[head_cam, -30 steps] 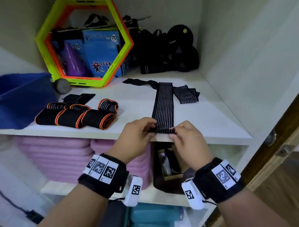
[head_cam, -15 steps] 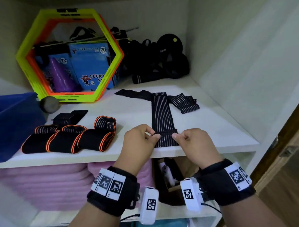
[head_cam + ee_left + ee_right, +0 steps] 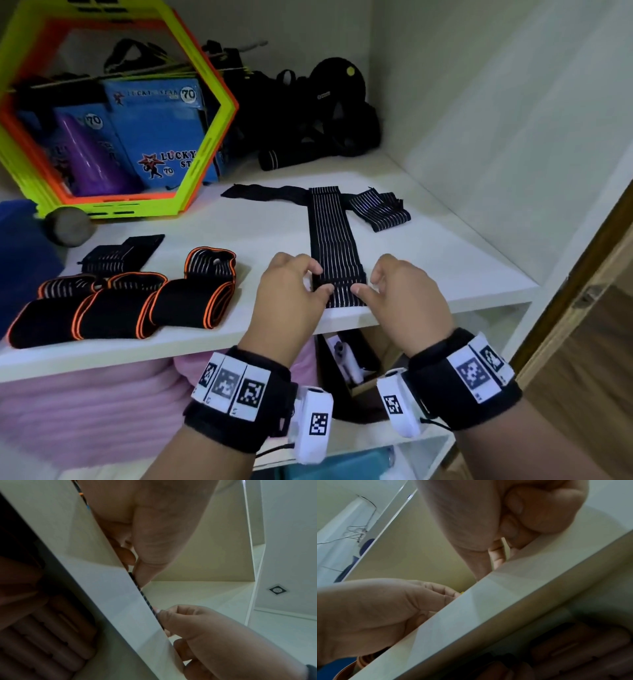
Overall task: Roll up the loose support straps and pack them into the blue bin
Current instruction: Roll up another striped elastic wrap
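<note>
Blue bin [image 3: 24,260] sits at the shelf's far left, cut off by the frame edge. Right of it lie rolled orange-edged straps [image 3: 123,301]. Farther right, the left hand [image 3: 291,294] pinches the near left corner of the striped black strap [image 3: 334,246], which runs flat from the white shelf [image 3: 445,260] front toward the back. The right hand [image 3: 407,298] pinches its near right corner with curled fingers. Both wrist views show only the strap's thin edge; its rolled part is hidden behind the shelf lip.

Blue packet [image 3: 161,133] reads "LUCKY STAR" and "70"; second packet [image 3: 89,120] behind the purple cone reads "70".
</note>
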### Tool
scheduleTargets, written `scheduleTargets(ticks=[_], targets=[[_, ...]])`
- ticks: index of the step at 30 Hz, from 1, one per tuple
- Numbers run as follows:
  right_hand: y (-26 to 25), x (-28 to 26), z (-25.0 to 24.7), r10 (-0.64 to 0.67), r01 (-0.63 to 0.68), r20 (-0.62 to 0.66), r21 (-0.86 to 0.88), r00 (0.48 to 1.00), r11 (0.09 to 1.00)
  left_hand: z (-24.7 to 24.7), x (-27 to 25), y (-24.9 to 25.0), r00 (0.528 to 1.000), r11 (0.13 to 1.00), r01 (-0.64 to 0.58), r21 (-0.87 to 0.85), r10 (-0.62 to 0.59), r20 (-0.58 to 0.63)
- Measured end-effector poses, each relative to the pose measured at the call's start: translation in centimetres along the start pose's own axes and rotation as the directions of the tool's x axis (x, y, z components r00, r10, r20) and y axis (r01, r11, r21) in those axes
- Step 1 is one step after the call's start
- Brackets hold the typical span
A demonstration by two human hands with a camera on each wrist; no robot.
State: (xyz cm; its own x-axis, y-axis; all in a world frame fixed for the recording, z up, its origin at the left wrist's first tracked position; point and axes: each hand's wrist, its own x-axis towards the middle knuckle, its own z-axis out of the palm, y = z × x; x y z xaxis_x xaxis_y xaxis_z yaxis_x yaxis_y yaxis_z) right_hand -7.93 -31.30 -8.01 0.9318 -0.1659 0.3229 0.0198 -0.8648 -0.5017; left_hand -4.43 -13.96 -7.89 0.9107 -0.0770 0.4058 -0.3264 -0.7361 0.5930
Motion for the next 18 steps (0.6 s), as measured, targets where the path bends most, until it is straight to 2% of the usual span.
scheduleTargets(ticks=[3,5,7,9,11,13,16,18], targets=[[0.5,-0.8,-0.1,-0.162,0.163,-0.014,0.036,0.987,0.986,0.0,-0.5,0.0,0.996,0.996,-0.082,0.042,0.08,0.034],[0.9,-1.2,-0.2,-0.276,0.276,0.016,-0.008,0.961,0.961,0.0,-1.2,0.0,0.986,0.984,-0.157,0.09,0.15,0.078],[1.5,-1.4,-0.5,-0.359,0.362,0.104,-0.018,0.928,0.932,-0.1,-2.0,0.1,0.965,0.958,-0.249,0.139,0.234,0.114],[2.2,-1.2,-1.0,-0.39,0.398,0.206,0.001,0.897,0.917,-0.4,-2.8,0.2,0.949,0.94,-0.294,0.173,0.265,0.173],[2.9,-0.9,-1.3,-0.406,0.416,0.262,0.017,0.876,0.909,-0.8,-3.3,-0.3,0.947,0.932,-0.285,0.226,0.236,0.219],[3.3,-0.6,-1.3,-0.41,0.408,0.234,0.059,0.882,0.911,-1.0,-3.5,-1.0,0.958,0.943,-0.245,0.224,0.2,0.206],[3.5,-0.3,-1.4,-0.353,0.317,0.17,0.204,0.92,0.926,-1.1,-3.9,-1.5,0.978,0.979,-0.18,0.099,0.167,0.122],[3.7,-0.3,-1.6,-0.273,0.223,0.121,0.316,0.954,0.922,-1.1,-4.0,-1.0,0.994,0.995,-0.079,-0.058,0.083,0.072]])
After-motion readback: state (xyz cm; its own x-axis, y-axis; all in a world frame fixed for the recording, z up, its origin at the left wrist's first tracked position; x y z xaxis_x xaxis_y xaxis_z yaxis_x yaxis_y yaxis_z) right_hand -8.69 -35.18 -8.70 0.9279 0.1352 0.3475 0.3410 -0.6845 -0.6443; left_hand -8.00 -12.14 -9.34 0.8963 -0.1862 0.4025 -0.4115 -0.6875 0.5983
